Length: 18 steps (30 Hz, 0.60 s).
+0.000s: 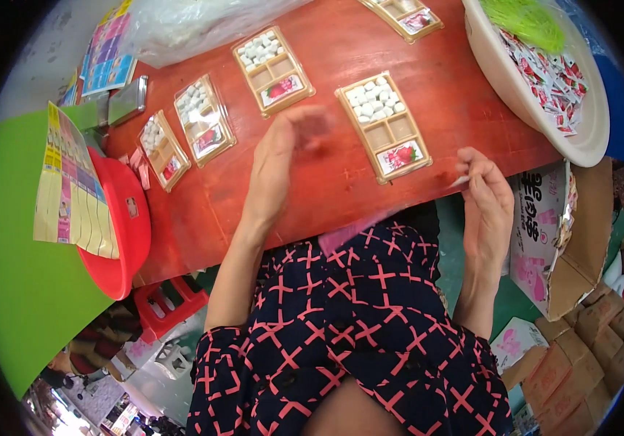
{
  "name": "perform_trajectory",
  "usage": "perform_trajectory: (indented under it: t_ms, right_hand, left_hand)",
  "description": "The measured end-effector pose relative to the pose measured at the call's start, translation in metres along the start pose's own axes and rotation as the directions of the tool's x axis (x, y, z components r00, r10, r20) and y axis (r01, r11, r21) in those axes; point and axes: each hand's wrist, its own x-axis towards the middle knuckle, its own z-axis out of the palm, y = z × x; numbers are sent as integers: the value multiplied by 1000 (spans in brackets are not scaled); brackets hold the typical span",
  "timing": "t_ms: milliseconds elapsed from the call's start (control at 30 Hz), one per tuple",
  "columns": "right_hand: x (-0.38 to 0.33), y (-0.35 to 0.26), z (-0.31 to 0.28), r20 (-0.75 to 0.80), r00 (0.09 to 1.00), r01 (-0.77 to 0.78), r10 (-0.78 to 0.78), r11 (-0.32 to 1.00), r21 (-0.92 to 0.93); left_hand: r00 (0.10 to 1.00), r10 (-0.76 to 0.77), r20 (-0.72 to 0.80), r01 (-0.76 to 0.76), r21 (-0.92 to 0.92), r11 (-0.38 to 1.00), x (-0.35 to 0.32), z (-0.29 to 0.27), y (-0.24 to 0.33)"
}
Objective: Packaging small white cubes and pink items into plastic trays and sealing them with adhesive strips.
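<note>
Centrally, left hand (283, 156) raised over the red table (341, 185), fingers blurred, so cannot tell whether spread or closed, hovering just left of the tan tray (383, 127) with white pieces at frame centre. Lower right, right hand (486, 200) at the table edge, fingertips pinched on a small sachet (461, 181), right of and below that tray.

Red table (341, 182), tan trays (383, 127) w/ white sweets, red basin (126, 225), green sheet (14, 254).
</note>
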Motion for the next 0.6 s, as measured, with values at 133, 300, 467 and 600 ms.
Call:
perform_trajectory:
  t_ms: [133, 300, 467, 600]
  right_hand:
    - [14, -3, 11, -45, 999, -19, 13, 989, -149]
    - [20, -9, 20, -94, 995, -75, 45, 933, -352]
    - [17, -4, 24, -103, 994, -73, 36, 921, -382]
    - [42, 4, 21, -59, 995, 25, -77, 787, -616]
  left_hand:
    - [995, -66, 76, 79, -179, 981, -35, 9, 7]
    - [991, -122, -62, 112, -148, 983, -37, 15, 4]
    - [978, -109, -180, 125, 82, 989, -31, 31, -10]
    - [957, -203, -210, 217, 48, 975, -12, 37, -11]
